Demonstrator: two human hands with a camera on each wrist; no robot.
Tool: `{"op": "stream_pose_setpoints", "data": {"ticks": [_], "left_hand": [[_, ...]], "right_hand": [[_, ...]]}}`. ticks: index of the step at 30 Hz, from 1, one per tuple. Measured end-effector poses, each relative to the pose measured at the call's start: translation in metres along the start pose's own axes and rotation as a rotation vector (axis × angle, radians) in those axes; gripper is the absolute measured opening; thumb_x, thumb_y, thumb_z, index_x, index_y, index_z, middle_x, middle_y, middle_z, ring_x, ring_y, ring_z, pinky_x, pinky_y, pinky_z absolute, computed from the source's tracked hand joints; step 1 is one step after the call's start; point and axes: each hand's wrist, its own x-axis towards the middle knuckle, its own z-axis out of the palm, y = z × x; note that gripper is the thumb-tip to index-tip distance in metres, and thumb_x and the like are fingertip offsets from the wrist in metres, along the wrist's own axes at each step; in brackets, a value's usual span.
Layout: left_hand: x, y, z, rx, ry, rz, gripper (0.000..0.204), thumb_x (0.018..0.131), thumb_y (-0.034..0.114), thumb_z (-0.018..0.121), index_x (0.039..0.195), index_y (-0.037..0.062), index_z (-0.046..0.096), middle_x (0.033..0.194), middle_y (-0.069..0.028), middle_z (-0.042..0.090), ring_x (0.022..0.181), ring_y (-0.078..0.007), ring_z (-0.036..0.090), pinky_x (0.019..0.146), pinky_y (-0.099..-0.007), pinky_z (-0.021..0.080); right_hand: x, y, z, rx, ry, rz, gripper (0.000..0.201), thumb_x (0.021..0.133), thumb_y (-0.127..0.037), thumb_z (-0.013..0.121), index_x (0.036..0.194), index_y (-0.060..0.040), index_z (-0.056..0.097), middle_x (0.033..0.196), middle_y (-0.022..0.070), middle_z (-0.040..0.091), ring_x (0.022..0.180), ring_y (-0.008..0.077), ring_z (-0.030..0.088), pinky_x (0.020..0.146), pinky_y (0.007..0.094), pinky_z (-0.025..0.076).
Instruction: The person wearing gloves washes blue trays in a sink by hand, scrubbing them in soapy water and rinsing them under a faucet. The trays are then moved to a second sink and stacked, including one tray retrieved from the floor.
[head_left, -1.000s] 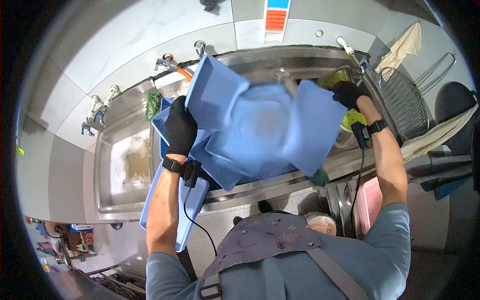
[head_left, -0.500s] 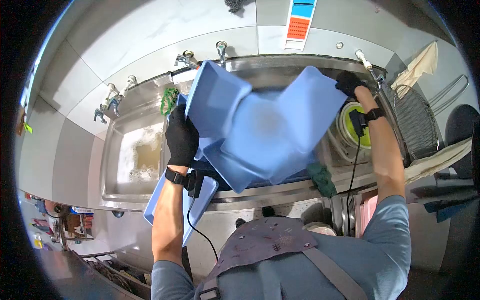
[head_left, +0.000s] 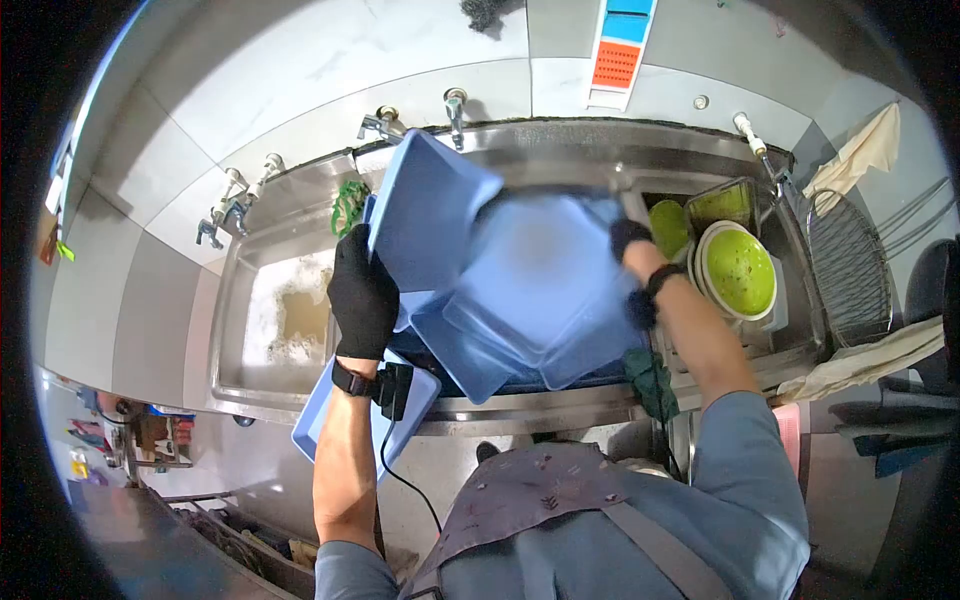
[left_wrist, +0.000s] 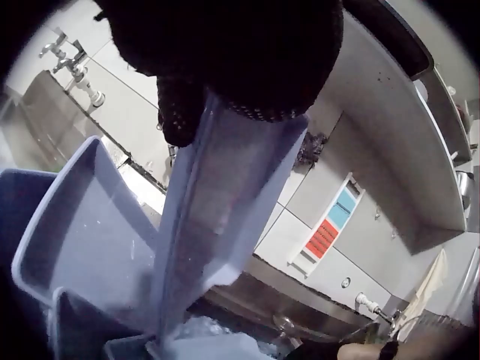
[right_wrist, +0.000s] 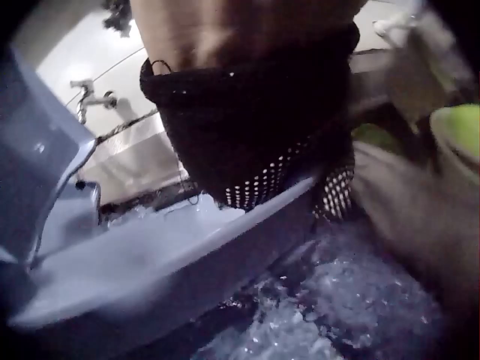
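Observation:
My left hand (head_left: 362, 298), in a black dotted glove, grips the edge of a blue plastic tub (head_left: 428, 212) held tilted up over the middle sink basin. The left wrist view shows the gloved fingers over this tub's (left_wrist: 225, 187) rim. My right hand (head_left: 632, 243), gloved alike, is at the basin's right side. In the right wrist view its fingers hook over the rim of another blue tub (right_wrist: 180, 277), just above churning water (right_wrist: 337, 292). More blue tubs (head_left: 470, 355) overlap between the hands, blurred in the middle.
Foamy water fills the left basin (head_left: 260, 310). Green-lined bowls (head_left: 738, 268) stand in the right basin, beside a wire strainer (head_left: 850, 270). A dark green cloth (head_left: 652, 383) hangs on the front edge. Taps (head_left: 455, 110) line the wall, and another blue tub (head_left: 325, 400) leans at front left.
My right hand has moved left and down from beside the right basin, lowering its tub into the middle basin. The bowls are uncovered. My left hand keeps its grip on the tilted tub.

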Motion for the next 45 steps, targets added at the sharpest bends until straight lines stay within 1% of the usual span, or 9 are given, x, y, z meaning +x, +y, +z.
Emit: {"op": "stream_pose_setpoints", "data": {"ticks": [14,19,23,24,27,28,31,33,45], "left_hand": [[0.006,0.031,0.004,0.001,-0.085,-0.061,0.032,0.088,0.001,0.053,0.120,0.0045,0.054,0.109,-0.0230,0.061,0.099,-0.0418,0.061,0.080,-0.0456,0.050],[-0.002,0.023,0.013,-0.003,-0.086,-0.040,0.032,0.087,0.002,0.053,0.118,0.0080,0.053,0.105,-0.0219,0.061,0.092,-0.0441,0.062,0.074,-0.0491,0.051],[-0.013,0.013,0.021,0.036,-0.073,-0.026,0.030,0.088,0.003,0.052,0.118,0.0071,0.053,0.106,-0.0214,0.061,0.091,-0.0441,0.062,0.074,-0.0494,0.051],[-0.015,0.010,0.023,0.033,-0.066,-0.033,0.030,0.088,0.003,0.052,0.117,0.0067,0.053,0.106,-0.0215,0.060,0.092,-0.0440,0.061,0.075,-0.0495,0.051],[-0.017,0.008,0.025,0.009,-0.154,-0.154,0.030,0.088,0.003,0.051,0.118,0.0056,0.054,0.105,-0.0208,0.060,0.094,-0.0432,0.061,0.078,-0.0492,0.050],[-0.018,0.005,0.029,0.006,-0.153,-0.152,0.030,0.088,0.003,0.051,0.118,0.0056,0.054,0.105,-0.0208,0.060,0.094,-0.0432,0.061,0.078,-0.0492,0.050],[-0.020,-0.004,0.039,0.025,-0.159,-0.167,0.031,0.087,0.003,0.051,0.118,0.0032,0.055,0.103,-0.0214,0.060,0.095,-0.0429,0.060,0.080,-0.0488,0.049],[-0.024,-0.002,0.044,-0.026,-0.102,-0.131,0.031,0.086,0.001,0.051,0.117,-0.0001,0.056,0.102,-0.0227,0.061,0.095,-0.0425,0.059,0.081,-0.0478,0.048],[-0.044,-0.017,0.066,-0.201,-0.118,-0.230,0.029,0.083,0.002,0.050,0.111,-0.0005,0.059,0.097,-0.0246,0.064,0.091,-0.0421,0.062,0.080,-0.0475,0.049]], "right_hand": [[0.157,0.029,0.224,0.159,0.159,0.097,0.046,0.095,-0.030,0.039,0.128,-0.0052,0.059,0.136,0.0182,0.054,0.124,0.0346,0.053,0.103,0.0419,0.043],[0.149,0.052,0.170,0.182,0.276,-0.216,0.053,0.099,-0.034,0.029,0.141,-0.0067,0.045,0.149,0.0164,0.038,0.139,0.0328,0.034,0.116,0.0384,0.024],[-0.042,-0.024,-0.056,0.216,0.042,-0.060,0.050,0.097,-0.039,0.036,0.134,-0.0097,0.054,0.139,0.0199,0.050,0.128,0.0348,0.048,0.106,0.0389,0.038],[-0.034,-0.005,-0.035,0.722,0.080,-0.044,0.047,0.093,-0.042,0.046,0.119,-0.0068,0.063,0.122,0.0211,0.062,0.114,0.0371,0.059,0.095,0.0412,0.046],[-0.010,0.046,-0.026,0.305,0.064,0.076,0.052,0.088,-0.036,0.062,0.129,-0.0040,0.058,0.120,0.0100,0.064,0.099,0.0252,0.058,0.089,0.0358,0.046],[0.052,0.107,0.043,0.538,0.520,-0.413,0.043,0.086,-0.034,0.063,0.118,-0.0054,0.063,0.109,0.0135,0.066,0.094,0.0258,0.059,0.086,0.0377,0.046],[0.110,0.152,0.045,0.176,0.512,-0.506,0.030,0.083,-0.032,0.062,0.092,-0.0048,0.068,0.090,0.0177,0.066,0.082,0.0272,0.059,0.080,0.0398,0.047],[0.005,0.051,-0.059,-0.078,0.236,-0.298,0.042,0.077,-0.041,0.062,0.078,0.0004,0.068,0.079,0.0236,0.066,0.069,0.0418,0.065,0.067,0.0475,0.053],[-0.133,-0.021,-0.148,-0.270,0.987,-0.372,0.039,0.086,-0.023,0.051,0.112,0.0044,0.061,0.111,0.0269,0.063,0.099,0.0402,0.063,0.090,0.0470,0.050]]}}
